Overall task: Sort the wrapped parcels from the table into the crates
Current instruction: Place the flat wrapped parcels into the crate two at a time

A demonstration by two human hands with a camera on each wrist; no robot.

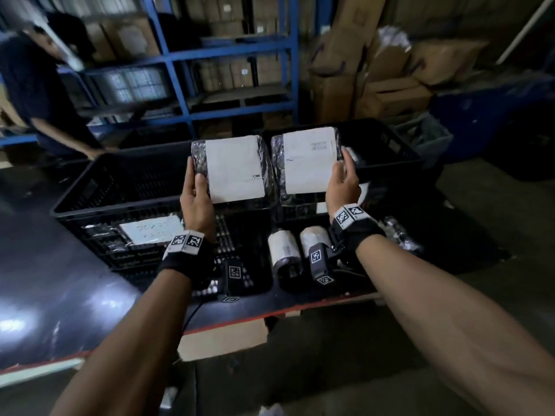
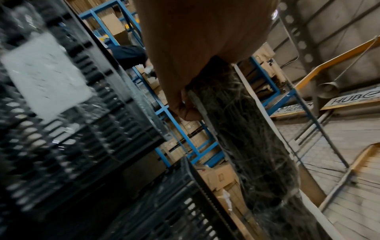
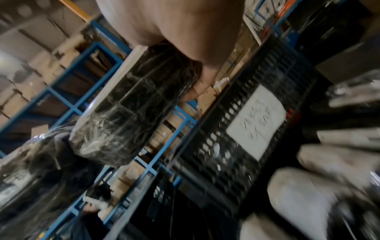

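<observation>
Far left, a second person in a dark top point(image 1: 28, 85) leans toward the blue steel shelving stacked w/ cardboard boxes point(image 1: 228, 55); in front of that, the left black slatted plastic crate point(image 1: 120, 187) sits on the dark tabletop point(image 1: 45, 265), a white paper sign point(image 1: 151, 231) stuck on its near wall (writing too blurred to read). The left hand point(image 1: 196, 199) holds up a flat black parcel in clear stretch wrap w/ a big white label point(image 1: 232, 169) above that crate's right end; thumb on the label face, fingers curled round the parcel's left edge and back, so it's clamped, not loose; the left wrist view shows the same parcel edge-on point(image 2: 242, 129) w/ fingertips point(image 2: 185, 112) pressed to its underside. Just beside it, close but whether touching I can't tell, a second flat black wrapped parcel w/ white label point(image 1: 309, 160) is held by the right hand point(image 1: 342, 184), thumb on the label, fingers wrapped round the right edge; it hangs over the right black slatted crate point(image 1: 387, 151). Below the right wrist, two white-labelled wrapped rolls point(image 1: 283, 250) lie side by side on the table, near the crate's front; more crinkly wrapped parcels point(image 1: 399, 232) further right; a pale grey bin point(image 1: 426, 136) past the crate.
</observation>
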